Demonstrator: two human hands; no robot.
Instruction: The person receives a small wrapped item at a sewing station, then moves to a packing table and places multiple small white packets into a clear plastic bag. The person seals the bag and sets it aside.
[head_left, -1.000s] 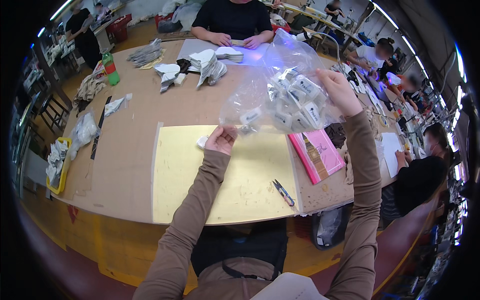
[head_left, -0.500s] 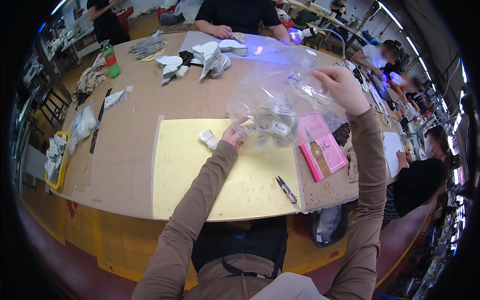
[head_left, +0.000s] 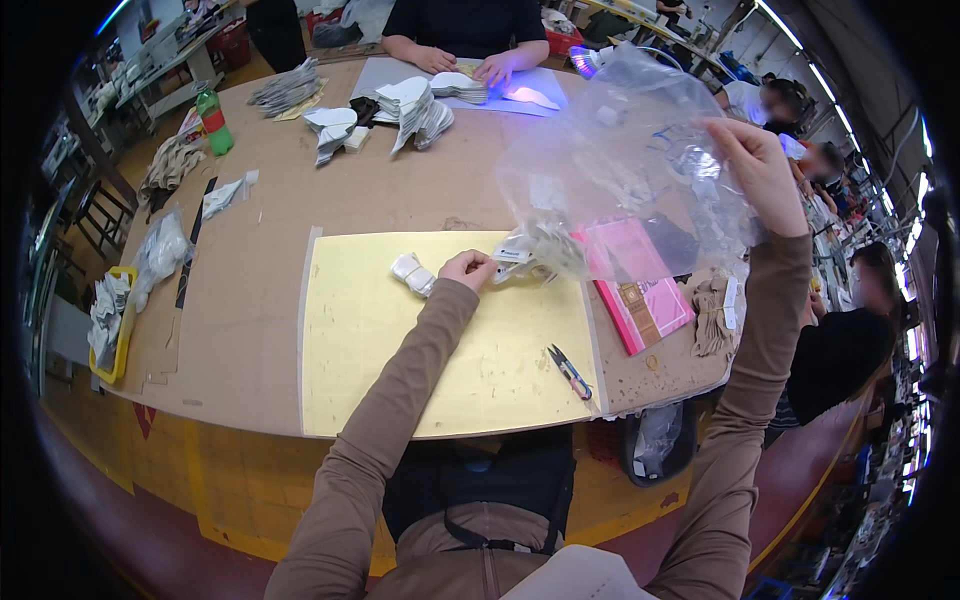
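A large clear plastic bag point(head_left: 625, 130) hangs from my right hand point(head_left: 757, 175), which is raised at the right with its fingers pinched on the plastic. At the bag's lower left lies a bundle of pale grey pieces point(head_left: 545, 243) with a small white label on it, partly behind the plastic. My left hand point(head_left: 468, 270) is closed at the near end of this bundle, low over the yellow sheet point(head_left: 400, 360). A small tied white bundle point(head_left: 412, 273) lies just left of my left hand. Thread snips point(head_left: 570, 373) rest on the sheet's right side.
A pink book point(head_left: 640, 300) lies partly under the bag, with a brown bundle point(head_left: 712, 318) beside it. Stacks of pale cut pieces point(head_left: 412, 112) stand farther back. Across the table a person works under a purple lamp. A green bottle point(head_left: 213, 122) and a yellow basket point(head_left: 125, 330) are at left.
My right hand has moved right and pulled the bag that way. The labelled bundle now shows more plainly at the bag's lower left, beside my left hand. The person opposite has shifted their hands.
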